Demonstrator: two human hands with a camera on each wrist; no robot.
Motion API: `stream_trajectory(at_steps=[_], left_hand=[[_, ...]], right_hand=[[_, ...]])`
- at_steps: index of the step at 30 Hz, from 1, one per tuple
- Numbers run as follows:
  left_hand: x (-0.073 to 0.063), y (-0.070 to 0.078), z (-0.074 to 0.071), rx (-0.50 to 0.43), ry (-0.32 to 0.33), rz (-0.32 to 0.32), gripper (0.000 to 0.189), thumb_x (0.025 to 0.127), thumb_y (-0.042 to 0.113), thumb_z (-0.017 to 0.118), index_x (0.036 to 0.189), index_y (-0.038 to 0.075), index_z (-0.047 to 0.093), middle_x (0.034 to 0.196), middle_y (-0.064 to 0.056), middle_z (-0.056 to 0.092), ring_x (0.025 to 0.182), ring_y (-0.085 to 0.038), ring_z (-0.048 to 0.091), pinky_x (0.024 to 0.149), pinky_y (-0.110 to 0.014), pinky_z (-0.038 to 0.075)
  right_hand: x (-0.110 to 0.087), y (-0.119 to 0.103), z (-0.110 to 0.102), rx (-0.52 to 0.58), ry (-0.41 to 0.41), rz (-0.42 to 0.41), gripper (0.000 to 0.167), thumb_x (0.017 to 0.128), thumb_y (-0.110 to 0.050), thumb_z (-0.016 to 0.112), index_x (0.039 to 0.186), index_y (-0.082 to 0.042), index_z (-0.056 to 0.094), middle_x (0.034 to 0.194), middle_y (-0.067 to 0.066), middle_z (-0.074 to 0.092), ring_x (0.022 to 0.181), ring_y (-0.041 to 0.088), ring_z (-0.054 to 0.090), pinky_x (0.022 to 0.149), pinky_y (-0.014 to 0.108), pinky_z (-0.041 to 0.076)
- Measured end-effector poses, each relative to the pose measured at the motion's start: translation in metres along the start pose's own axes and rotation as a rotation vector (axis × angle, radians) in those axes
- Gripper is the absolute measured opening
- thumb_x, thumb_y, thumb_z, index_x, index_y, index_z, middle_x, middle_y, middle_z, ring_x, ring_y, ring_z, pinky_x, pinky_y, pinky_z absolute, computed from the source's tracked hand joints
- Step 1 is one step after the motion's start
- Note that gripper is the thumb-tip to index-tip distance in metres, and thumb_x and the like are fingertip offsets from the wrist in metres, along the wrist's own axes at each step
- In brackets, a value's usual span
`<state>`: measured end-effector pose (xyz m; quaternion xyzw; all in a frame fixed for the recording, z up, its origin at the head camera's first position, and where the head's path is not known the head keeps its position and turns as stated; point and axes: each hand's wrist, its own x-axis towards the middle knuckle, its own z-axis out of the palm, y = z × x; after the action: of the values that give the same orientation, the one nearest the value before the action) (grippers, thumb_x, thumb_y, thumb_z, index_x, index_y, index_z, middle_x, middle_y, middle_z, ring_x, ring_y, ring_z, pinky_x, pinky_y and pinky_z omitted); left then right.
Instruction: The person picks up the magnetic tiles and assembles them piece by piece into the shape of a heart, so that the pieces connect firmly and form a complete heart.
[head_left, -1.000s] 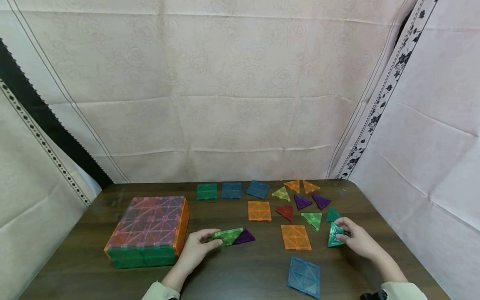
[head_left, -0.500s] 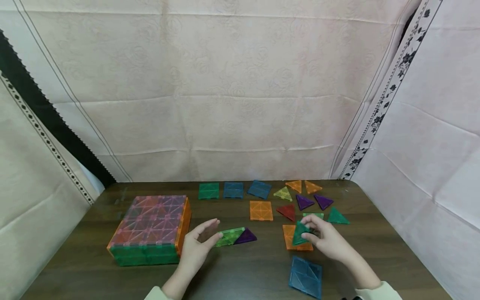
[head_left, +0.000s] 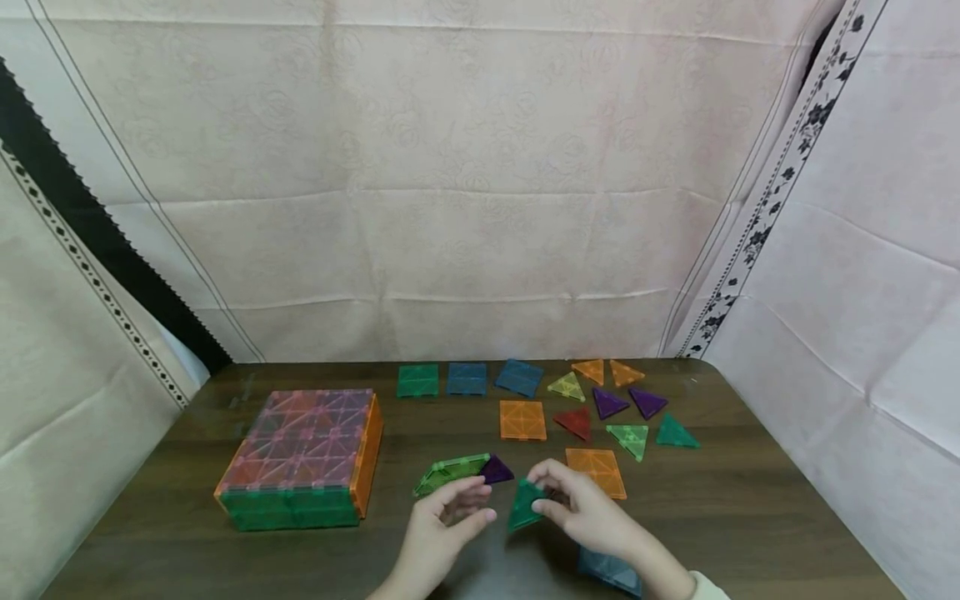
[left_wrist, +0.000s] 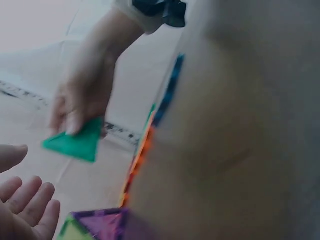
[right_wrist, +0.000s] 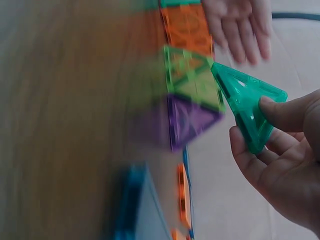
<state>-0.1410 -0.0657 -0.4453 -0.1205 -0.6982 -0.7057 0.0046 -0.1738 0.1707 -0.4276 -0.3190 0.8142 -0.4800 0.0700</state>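
Above the smooth wood-grained table [head_left: 187, 554] I see a glossy plastic triangle [right_wrist: 246, 101], and behind the table, creased matt cloth [head_left: 450, 250].

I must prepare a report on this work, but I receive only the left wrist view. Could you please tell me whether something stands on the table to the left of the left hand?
Observer: Yes. In the head view, a big box stands on the table, to the left of the left hand.
Operator: Thank you. And is there something behind the right hand, which holds the green triangle?
Observer: Yes. In the head view, the right hand hides one corner of an orange square.
Operator: Good. Which squares are near the far edge of the table, please?
Observer: A row of three: one green square on the left, then two blue squares.
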Motion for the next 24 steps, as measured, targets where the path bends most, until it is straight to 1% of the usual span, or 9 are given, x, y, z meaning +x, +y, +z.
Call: stream_trajectory(at_steps=[3, 6, 9, 13, 17, 24], left_hand=[[-0.002, -0.005, 0.003, -0.017, -0.057, -0.050, 0.044, 0.087, 0.012, 0.072, 0.124, -0.006, 0.059, 0.117, -0.022, 0.064, 0.104, -0.023, 0.063, 0.084, -0.022, 0.051], [-0.002, -0.009, 0.005, -0.037, -0.078, -0.073, 0.043, 0.087, 0.011, 0.072, 0.124, -0.006, 0.059, 0.116, -0.020, 0.064, 0.102, -0.019, 0.063, 0.083, -0.021, 0.051], [-0.002, -0.010, 0.005, -0.048, -0.082, -0.086, 0.039, 0.086, 0.009, 0.072, 0.121, -0.006, 0.060, 0.113, -0.018, 0.064, 0.097, -0.013, 0.062, 0.081, -0.021, 0.052], [-0.002, -0.009, 0.006, -0.045, -0.068, -0.097, 0.034, 0.086, 0.007, 0.072, 0.115, -0.007, 0.063, 0.107, -0.015, 0.065, 0.090, -0.008, 0.062, 0.077, -0.020, 0.052], [-0.001, -0.009, 0.006, -0.042, -0.056, -0.107, 0.029, 0.086, 0.005, 0.071, 0.111, -0.008, 0.064, 0.103, -0.014, 0.065, 0.085, -0.007, 0.062, 0.073, -0.019, 0.052], [-0.001, -0.011, 0.005, -0.010, -0.056, -0.096, 0.023, 0.087, 0.004, 0.070, 0.107, -0.007, 0.066, 0.101, -0.014, 0.066, 0.081, -0.007, 0.062, 0.070, -0.019, 0.052]], right_hand=[[0.005, -0.003, 0.011, 0.001, -0.009, -0.020, 0.019, 0.096, -0.014, 0.060, 0.113, -0.010, 0.054, 0.101, 0.003, 0.066, 0.090, 0.007, 0.059, 0.073, 0.025, 0.050], [0.008, -0.005, 0.021, 0.021, -0.022, -0.031, 0.019, 0.096, -0.013, 0.060, 0.113, -0.011, 0.054, 0.105, 0.004, 0.065, 0.095, 0.008, 0.060, 0.078, 0.025, 0.051], [0.011, -0.007, 0.027, 0.056, -0.035, -0.046, 0.018, 0.095, -0.012, 0.060, 0.112, -0.010, 0.054, 0.104, 0.006, 0.065, 0.092, 0.008, 0.061, 0.077, 0.026, 0.052], [0.013, -0.008, 0.032, 0.077, -0.041, -0.054, 0.016, 0.095, -0.013, 0.061, 0.110, -0.011, 0.055, 0.101, 0.006, 0.064, 0.089, 0.007, 0.061, 0.074, 0.026, 0.053], [0.014, -0.007, 0.035, 0.091, -0.049, -0.051, 0.016, 0.095, -0.015, 0.061, 0.109, -0.011, 0.056, 0.101, 0.005, 0.063, 0.089, 0.008, 0.061, 0.075, 0.026, 0.053], [0.013, -0.006, 0.036, 0.089, -0.057, -0.037, 0.018, 0.094, -0.016, 0.063, 0.110, -0.012, 0.056, 0.102, 0.006, 0.064, 0.089, 0.007, 0.060, 0.075, 0.026, 0.052]])
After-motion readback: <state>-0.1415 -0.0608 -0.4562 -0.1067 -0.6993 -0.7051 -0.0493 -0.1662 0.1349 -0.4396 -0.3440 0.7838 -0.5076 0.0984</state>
